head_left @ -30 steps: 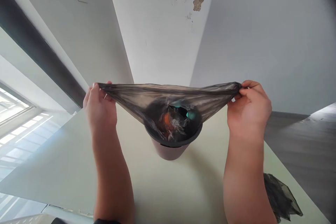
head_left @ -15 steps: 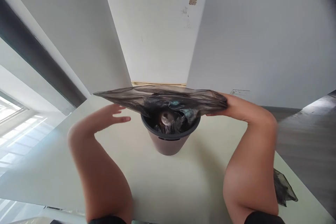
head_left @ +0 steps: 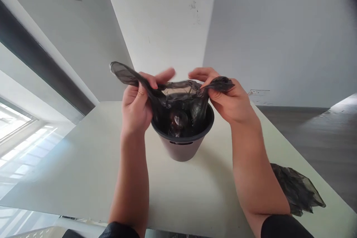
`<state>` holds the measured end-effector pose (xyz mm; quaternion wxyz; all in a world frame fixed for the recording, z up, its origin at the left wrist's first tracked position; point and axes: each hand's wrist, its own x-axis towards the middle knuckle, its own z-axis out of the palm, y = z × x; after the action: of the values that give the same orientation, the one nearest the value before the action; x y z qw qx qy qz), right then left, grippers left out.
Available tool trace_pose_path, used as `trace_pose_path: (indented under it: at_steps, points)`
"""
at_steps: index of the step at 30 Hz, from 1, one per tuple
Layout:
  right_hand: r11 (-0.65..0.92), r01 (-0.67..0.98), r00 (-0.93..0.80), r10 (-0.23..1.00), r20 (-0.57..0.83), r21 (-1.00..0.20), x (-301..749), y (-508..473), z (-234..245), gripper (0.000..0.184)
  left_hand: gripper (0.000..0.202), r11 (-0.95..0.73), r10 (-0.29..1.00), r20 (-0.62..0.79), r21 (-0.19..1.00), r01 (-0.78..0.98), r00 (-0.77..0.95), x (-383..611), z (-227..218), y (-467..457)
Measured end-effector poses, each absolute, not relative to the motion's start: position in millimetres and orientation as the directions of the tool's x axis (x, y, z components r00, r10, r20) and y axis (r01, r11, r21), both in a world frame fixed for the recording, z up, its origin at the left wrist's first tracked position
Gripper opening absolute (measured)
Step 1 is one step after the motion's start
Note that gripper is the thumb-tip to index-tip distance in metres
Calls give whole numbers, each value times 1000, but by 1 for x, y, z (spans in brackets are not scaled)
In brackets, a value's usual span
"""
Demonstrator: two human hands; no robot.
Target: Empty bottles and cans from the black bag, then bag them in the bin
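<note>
While 2 hands (head_left: 136, 107) (head_left: 231, 100) grip it, the bag (head_left: 181, 101) hangs between.

The pale, smooth-topped table (head_left: 83, 163) occupies the lower part of the frame. A bin (head_left: 182, 151) stands upright on its surface near the frame center. A dark, crumpled bag (head_left: 299, 189) lies at lower right, near the table's right edge.

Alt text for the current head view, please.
The left hand and right hand each hold a bunched part of a translucent dark bag rising from a bin on a pale table. Crumpled dark plastic lies near the right forearm.
</note>
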<state>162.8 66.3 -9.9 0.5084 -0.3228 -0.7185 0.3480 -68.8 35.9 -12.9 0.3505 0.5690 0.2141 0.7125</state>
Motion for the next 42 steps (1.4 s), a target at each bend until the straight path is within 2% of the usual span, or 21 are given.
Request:
trace_pose_path:
  at_steps: [2,4,8,15,21,27,33,38,42]
  points:
    - [533,6,-264,817,512,-846,156,66,-13,47,28,-584,806,586,763,-276,-85,-62,-15,36]
    - [505,-74,-280,817,504,-860,153,64,-13,48,26,-493,863,505,842,-221,-3,-61,-17,36]
    - [432,-153,-331,825,458,-889,152,57,-7,36,25,-408,902,416,909,-84,115,-63,-16,33]
    - [414,50,-321,869,378,-909,136,50,-3,23,12,-533,845,534,845,-55,24,-57,-16,36]
    - [427,49,-254,880,402,-903,130,50,-9,24,11,-575,817,572,818,20,76,-52,-11,30]
    - [465,163,-494,802,336,-870,139,41,2,11,3,-562,820,540,822,92,188,-45,-10,19]
    - [485,276,-529,798,291,-830,148,38,5,8,8,-558,824,564,787,265,59,-37,-7,13]
    - [427,262,-531,813,240,-865,148,34,6,7,10,-499,801,596,716,488,-56,-33,-3,9]
    - [377,231,-457,856,242,-897,149,33,0,35,19,-456,748,650,651,607,-134,-38,-6,15]
